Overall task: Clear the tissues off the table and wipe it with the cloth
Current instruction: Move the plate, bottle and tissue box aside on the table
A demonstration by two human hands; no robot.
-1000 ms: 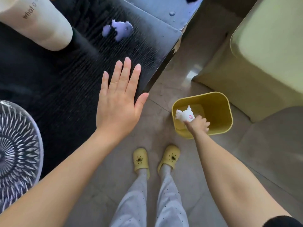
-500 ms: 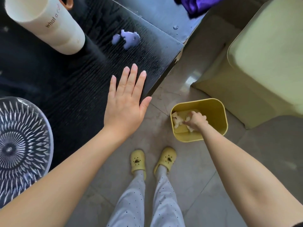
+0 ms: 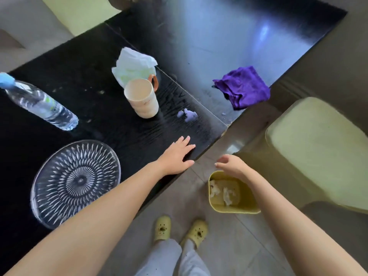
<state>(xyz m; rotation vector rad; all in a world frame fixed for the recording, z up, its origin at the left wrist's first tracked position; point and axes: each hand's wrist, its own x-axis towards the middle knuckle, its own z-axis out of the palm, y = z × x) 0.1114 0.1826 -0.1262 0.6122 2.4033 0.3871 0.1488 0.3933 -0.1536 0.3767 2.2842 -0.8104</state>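
My left hand (image 3: pixel 177 156) rests flat on the black table (image 3: pixel 103 92) near its front corner, fingers spread. Above the yellow bin (image 3: pixel 235 210) on the floor hovers my right hand (image 3: pixel 232 166), empty, with its fingers loosely apart. Crumpled white tissues (image 3: pixel 221 191) lie inside the bin. A small puddle of liquid (image 3: pixel 187 114) sits on the table beyond my left hand. Further back and to the right, the purple cloth (image 3: pixel 244 86) lies bunched near the table's right edge.
A cream cup (image 3: pixel 141 100) stands mid-table, with a white tissue pack (image 3: pixel 133 66) behind it. A water bottle (image 3: pixel 39 104) lies at the left and a glass plate (image 3: pixel 76 182) at the front left. A pale green stool (image 3: pixel 320 148) stands right of the bin.
My right hand let the tissue drop into the bin and rose out of it, empty. The view lifted, so more of the table and the purple cloth show.
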